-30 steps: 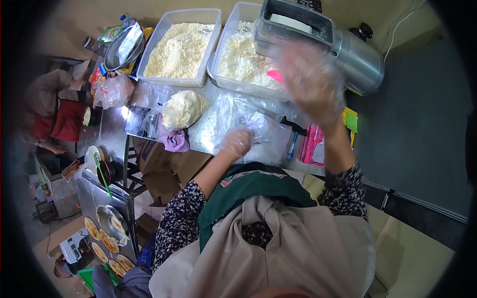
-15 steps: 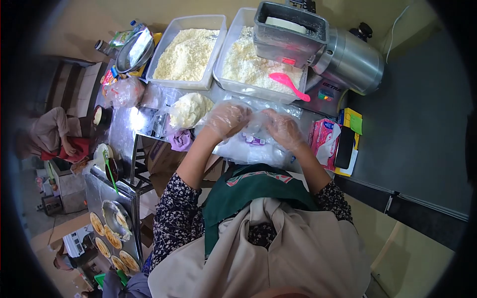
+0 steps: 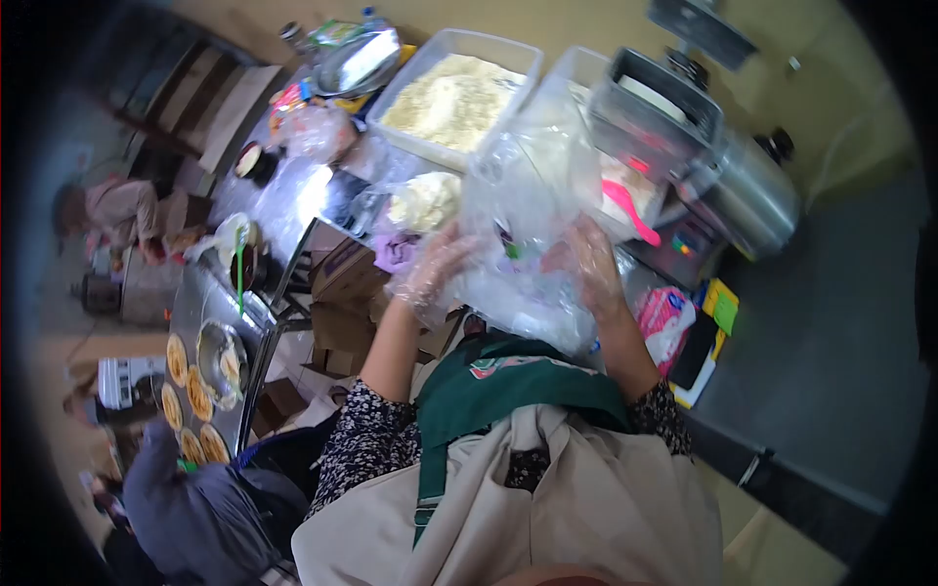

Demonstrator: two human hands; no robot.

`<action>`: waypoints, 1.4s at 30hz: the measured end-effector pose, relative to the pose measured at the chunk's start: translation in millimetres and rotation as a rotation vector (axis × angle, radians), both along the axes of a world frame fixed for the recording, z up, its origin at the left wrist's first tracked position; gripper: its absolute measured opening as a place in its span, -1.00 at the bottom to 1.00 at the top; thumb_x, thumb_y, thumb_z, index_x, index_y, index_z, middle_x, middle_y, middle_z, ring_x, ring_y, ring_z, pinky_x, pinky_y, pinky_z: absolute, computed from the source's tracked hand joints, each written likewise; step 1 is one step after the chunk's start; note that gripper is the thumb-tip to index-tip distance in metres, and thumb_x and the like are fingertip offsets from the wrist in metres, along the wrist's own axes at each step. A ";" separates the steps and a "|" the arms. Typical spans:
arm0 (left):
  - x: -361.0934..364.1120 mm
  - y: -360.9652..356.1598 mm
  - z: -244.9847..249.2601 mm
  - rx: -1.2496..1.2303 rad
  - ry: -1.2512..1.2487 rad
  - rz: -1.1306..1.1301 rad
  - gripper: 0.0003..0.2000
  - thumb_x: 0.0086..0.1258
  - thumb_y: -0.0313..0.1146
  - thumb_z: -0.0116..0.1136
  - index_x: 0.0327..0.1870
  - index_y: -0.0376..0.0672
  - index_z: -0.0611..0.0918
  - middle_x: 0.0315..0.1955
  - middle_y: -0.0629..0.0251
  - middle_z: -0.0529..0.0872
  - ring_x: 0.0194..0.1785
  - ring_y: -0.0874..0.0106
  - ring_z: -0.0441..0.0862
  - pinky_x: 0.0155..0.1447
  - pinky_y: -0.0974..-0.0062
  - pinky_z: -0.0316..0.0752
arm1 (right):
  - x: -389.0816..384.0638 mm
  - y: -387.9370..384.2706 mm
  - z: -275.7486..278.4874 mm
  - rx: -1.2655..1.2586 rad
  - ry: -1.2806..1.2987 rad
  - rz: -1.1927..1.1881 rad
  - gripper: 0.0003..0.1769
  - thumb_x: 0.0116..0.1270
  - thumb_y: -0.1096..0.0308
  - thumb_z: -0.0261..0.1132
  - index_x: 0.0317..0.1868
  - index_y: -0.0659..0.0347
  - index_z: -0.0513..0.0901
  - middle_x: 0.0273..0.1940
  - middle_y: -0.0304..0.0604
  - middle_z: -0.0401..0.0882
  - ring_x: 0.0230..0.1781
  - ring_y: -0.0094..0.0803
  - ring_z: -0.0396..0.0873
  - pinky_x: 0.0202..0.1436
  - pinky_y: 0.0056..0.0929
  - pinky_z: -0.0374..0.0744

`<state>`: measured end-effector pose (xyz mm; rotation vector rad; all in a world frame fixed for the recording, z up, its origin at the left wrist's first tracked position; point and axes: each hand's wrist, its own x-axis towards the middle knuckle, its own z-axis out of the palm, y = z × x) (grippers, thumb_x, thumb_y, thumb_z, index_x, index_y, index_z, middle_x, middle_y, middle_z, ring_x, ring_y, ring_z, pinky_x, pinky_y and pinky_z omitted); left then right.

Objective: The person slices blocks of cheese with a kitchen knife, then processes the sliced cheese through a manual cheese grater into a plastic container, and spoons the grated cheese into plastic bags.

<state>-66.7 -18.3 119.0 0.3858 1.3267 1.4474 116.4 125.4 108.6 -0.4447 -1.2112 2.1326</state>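
A large clear plastic bag (image 3: 532, 186) stands puffed up between my hands, over the near edge of the worktop. My left hand (image 3: 440, 266), in a clear plastic glove, is at its lower left side with the fingers stretched towards it. On the right side, my right hand (image 3: 594, 262), gloved too, has its fingers extended and spread against or beside the plastic. Neither hand visibly grips the bag. A bagged pale dough mass (image 3: 425, 202) lies beyond my left hand, with a purple cloth (image 3: 395, 251) next to it.
Behind are a tub of pale flour (image 3: 454, 103), a metal machine (image 3: 747, 195) and a pink scoop (image 3: 630, 210). A tissue pack (image 3: 664, 320) and black phone (image 3: 692, 350) lie right. Left are a metal bowl (image 3: 223, 363), flat round pastries (image 3: 199, 395) and other people (image 3: 195, 508).
The bag has risen and spread out between the hands, which have moved farther apart. The view has shifted left, and a person in grey shows more at lower left.
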 end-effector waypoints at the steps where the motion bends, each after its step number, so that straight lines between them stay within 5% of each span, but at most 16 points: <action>1: 2.2 -4.6 -5.4 0.013 -0.031 -0.018 -0.54 0.29 -0.22 0.24 0.18 -0.21 0.51 0.02 0.25 0.64 0.09 0.44 0.57 0.17 0.41 0.44 | -1.9 -3.0 -0.1 0.019 -0.041 0.012 -0.70 0.46 0.25 0.11 0.03 0.31 0.43 -0.12 -0.11 0.55 -0.40 -0.37 0.63 -0.40 -0.40 0.64; 3: 9.9 -12.4 -10.8 0.093 -0.022 0.028 -0.80 0.28 -0.36 0.21 -0.14 -0.22 0.59 -0.22 0.22 0.68 -0.12 0.36 0.65 0.06 0.38 0.52 | -2.0 -4.6 -4.8 0.052 -0.063 0.076 -0.70 0.46 0.24 0.12 0.02 0.29 0.46 -0.16 -0.14 0.56 -0.38 -0.40 0.61 -0.37 -0.42 0.63; 5: 6.2 -23.7 -19.8 0.122 -0.059 -0.046 -0.80 0.30 -0.33 0.19 -0.12 -0.21 0.61 -0.15 0.22 0.69 -0.07 0.42 0.62 0.09 0.45 0.48 | 0.0 3.5 -18.2 0.654 -0.132 -0.043 -0.76 0.45 0.23 0.13 -0.04 0.22 0.52 -0.25 -0.21 0.57 -0.35 -0.47 0.56 -0.32 -0.48 0.57; 6: 7.6 -31.0 -19.2 0.131 -0.044 -0.009 -0.80 0.30 -0.33 0.19 -0.12 -0.21 0.61 -0.15 0.22 0.69 -0.07 0.42 0.62 0.09 0.45 0.48 | -0.3 9.5 -26.8 0.664 -0.108 -0.012 -0.76 0.45 0.23 0.13 -0.04 0.22 0.52 -0.25 -0.21 0.57 -0.35 -0.47 0.56 -0.32 -0.48 0.57; 8: 18.4 -40.3 4.5 0.264 -0.263 0.003 -0.84 0.28 -0.39 0.18 -0.17 -0.22 0.60 -0.16 0.17 0.67 -0.08 0.37 0.62 0.07 0.42 0.50 | -5.6 17.0 -37.2 -0.034 -0.273 0.156 -0.81 0.44 0.20 0.17 -0.13 0.13 0.58 -0.27 -0.28 0.57 -0.34 -0.52 0.51 -0.31 -0.55 0.52; 11: 23.8 -50.9 -23.2 0.482 -0.445 0.041 -0.86 0.26 -0.44 0.16 -0.19 -0.22 0.58 -0.17 0.15 0.64 -0.09 0.34 0.62 0.05 0.37 0.52 | -17.9 11.9 -38.8 -0.508 -0.207 0.276 -0.76 0.43 0.12 0.19 -0.13 0.11 0.58 -0.27 -0.30 0.57 -0.37 -0.53 0.51 -0.32 -0.53 0.53; 15: 31.1 -57.9 -58.9 0.428 -0.574 0.259 -0.82 0.21 -0.53 0.13 -0.16 -0.20 0.53 -0.25 0.27 0.59 -0.20 0.46 0.57 -0.09 0.50 0.55 | -33.4 -4.7 -9.9 -0.627 -0.274 0.249 -0.70 0.42 0.03 0.16 -0.13 0.08 0.56 -0.25 -0.28 0.58 -0.40 -0.52 0.52 -0.31 -0.51 0.55; 17: 26.9 -60.9 -65.9 0.582 -0.544 0.079 -0.76 0.22 -0.52 0.17 -0.08 -0.21 0.52 -0.27 0.35 0.57 -0.25 0.55 0.54 -0.16 0.61 0.54 | -41.5 -2.0 -29.2 -0.720 -0.126 0.354 -0.64 0.44 0.00 0.11 -0.02 0.09 0.55 -0.22 -0.26 0.59 -0.38 -0.48 0.56 -0.25 -0.46 0.59; 20: 33.5 -71.4 -49.9 0.398 -0.656 0.092 -0.60 0.23 -0.50 0.24 0.11 -0.33 0.49 -0.25 0.36 0.57 -0.30 0.54 0.56 -0.17 0.61 0.57 | -41.1 -1.9 -16.4 -0.611 0.033 0.544 -0.57 0.45 0.00 0.09 0.09 0.15 0.52 -0.15 -0.23 0.60 -0.26 -0.42 0.60 -0.13 -0.39 0.62; 25: 36.8 -70.0 -25.1 0.282 -0.663 0.155 -0.57 0.25 -0.52 0.22 0.16 -0.39 0.46 -0.23 0.30 0.61 -0.34 0.55 0.55 -0.23 0.61 0.56 | -42.1 -26.6 12.6 -0.550 -0.043 0.319 -0.45 0.40 -0.07 0.15 0.14 0.22 0.49 -0.07 -0.16 0.59 -0.08 -0.37 0.58 -0.04 -0.29 0.59; 28: 18.3 -81.4 -39.2 0.402 -0.651 -0.085 -0.60 0.25 -0.53 0.22 0.12 -0.41 0.49 -0.20 0.24 0.63 -0.27 0.52 0.61 -0.18 0.60 0.59 | -41.0 -21.8 -44.9 -0.445 -0.046 0.286 -0.45 0.41 -0.07 0.12 0.16 0.22 0.47 0.01 -0.13 0.57 -0.03 -0.29 0.57 0.03 -0.26 0.56; 31: 3.6 -93.3 -49.1 0.669 -0.744 -0.264 -0.64 0.27 -0.53 0.19 0.10 -0.40 0.51 -0.14 0.19 0.64 -0.14 0.44 0.65 -0.07 0.52 0.63 | -45.3 -47.1 3.1 -0.484 -0.137 0.245 -0.42 0.43 -0.08 0.08 0.20 0.22 0.44 0.11 -0.07 0.54 0.05 -0.20 0.55 0.14 -0.21 0.51; 33: 4.3 -103.1 -13.6 0.383 -0.643 0.116 -0.63 0.29 -0.50 0.16 0.12 -0.37 0.50 -0.08 0.14 0.64 -0.03 0.37 0.65 0.06 0.42 0.61 | -53.7 -60.8 22.5 -0.616 -0.249 0.234 -0.42 0.43 -0.09 0.08 0.22 0.21 0.42 0.10 -0.07 0.54 0.03 -0.20 0.56 0.13 -0.22 0.52; 36: 5.2 -124.1 5.9 0.441 -0.664 0.185 -0.60 0.33 -0.46 0.15 0.17 -0.35 0.47 0.06 0.05 0.59 0.06 0.29 0.61 0.13 0.31 0.58 | -71.8 -78.1 1.1 -0.593 -0.089 0.430 -0.41 0.44 -0.10 0.05 0.23 0.20 0.41 0.06 -0.08 0.57 -0.03 -0.21 0.59 0.03 -0.28 0.57; 41: -17.5 -153.3 17.2 0.454 -0.713 0.226 -0.60 0.34 -0.44 0.13 0.19 -0.34 0.46 0.14 0.04 0.53 0.12 0.25 0.56 0.18 0.22 0.55 | -91.3 -143.4 -31.9 -0.101 -0.545 0.423 -0.43 0.43 -0.04 0.08 0.24 0.22 0.40 0.05 -0.07 0.56 0.00 -0.22 0.58 0.07 -0.25 0.57; 42: -20.7 -162.4 27.9 0.464 -0.107 0.079 -0.64 0.34 -0.43 0.12 0.14 -0.36 0.50 0.11 0.05 0.54 0.08 0.27 0.57 0.14 0.27 0.56 | -93.4 -147.1 -69.9 -0.093 -0.543 0.442 -0.43 0.43 -0.04 0.08 0.24 0.22 0.40 0.05 -0.07 0.56 0.00 -0.22 0.58 0.07 -0.25 0.57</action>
